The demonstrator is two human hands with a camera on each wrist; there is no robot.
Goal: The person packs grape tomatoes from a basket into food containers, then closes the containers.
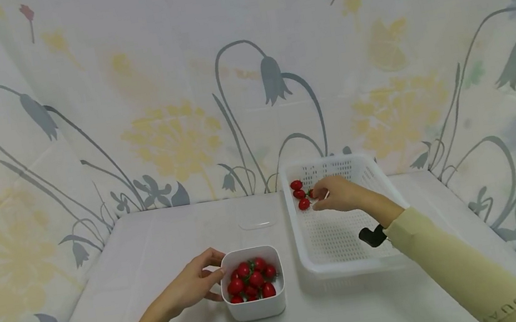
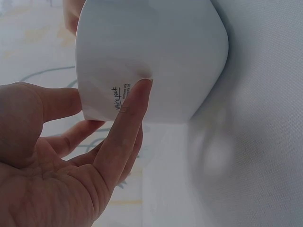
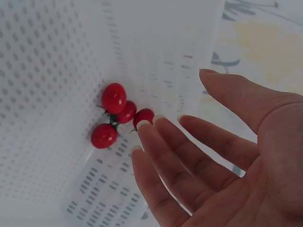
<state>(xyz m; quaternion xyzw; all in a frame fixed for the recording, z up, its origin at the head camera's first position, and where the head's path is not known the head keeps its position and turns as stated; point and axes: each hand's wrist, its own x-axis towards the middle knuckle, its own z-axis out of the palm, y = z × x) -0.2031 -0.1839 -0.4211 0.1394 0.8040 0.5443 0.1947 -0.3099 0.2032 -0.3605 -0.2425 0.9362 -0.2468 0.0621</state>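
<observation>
My left hand (image 1: 193,284) rests against the left side of a small white square container (image 1: 258,310), its thumb at the rim. In the left wrist view, fingertips touch the wall of that container (image 2: 165,52) beside its printed lettering. Several red cherry tomatoes (image 1: 255,279) with green stems lie inside. Over the far left part of a white perforated basket (image 1: 341,267), my right hand (image 1: 339,193) reaches down with thumb and fingers apart. Several cherry tomatoes (image 3: 114,98) are clustered in the basket's corner, and the right fingertips are right at the nearest one (image 3: 143,117).
A thin clear lid-like piece (image 1: 257,224) lies on the white table (image 1: 169,237) behind the container. The basket stands to the container's right. A flower-printed cloth (image 1: 165,85) hangs at the back and sides. Dark wrist mounts (image 1: 372,236) sit by both sleeves.
</observation>
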